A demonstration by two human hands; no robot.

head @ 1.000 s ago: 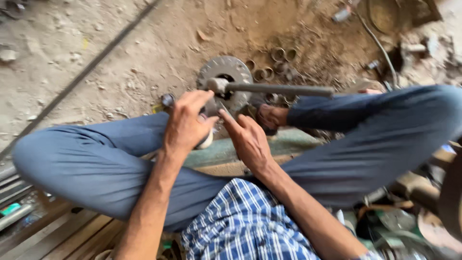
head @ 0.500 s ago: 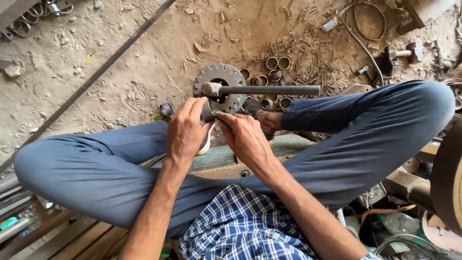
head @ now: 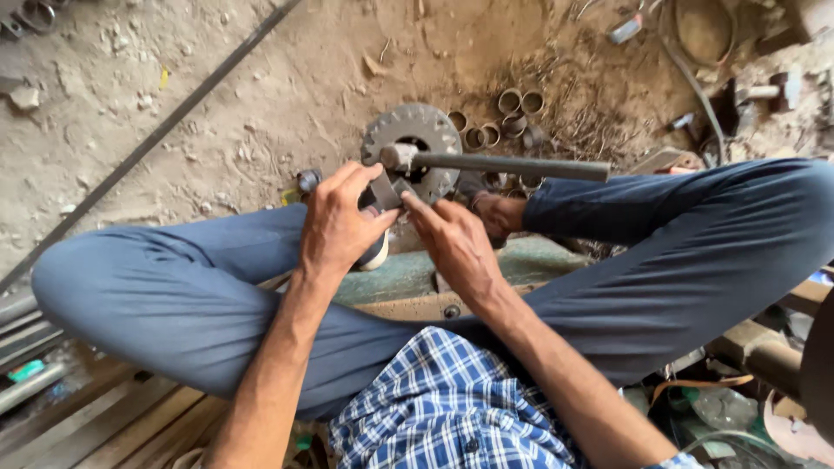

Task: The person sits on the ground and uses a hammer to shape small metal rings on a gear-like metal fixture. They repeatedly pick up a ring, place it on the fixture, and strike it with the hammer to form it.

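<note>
Hands meet between our crossed knees: our left hand (head: 337, 227) wraps around a small pale round part (head: 375, 254), while our right hand (head: 453, 246) pinches a flat grey metal piece (head: 385, 188). Just beyond sits a toothed grey steel disc (head: 411, 137) with a long dark steel bar (head: 512, 165), over the green bench edge (head: 417, 276).

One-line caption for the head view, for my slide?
Seated cross-legged, left hand and right hand work a small metal part beside a toothed disc with bar handle.
</note>
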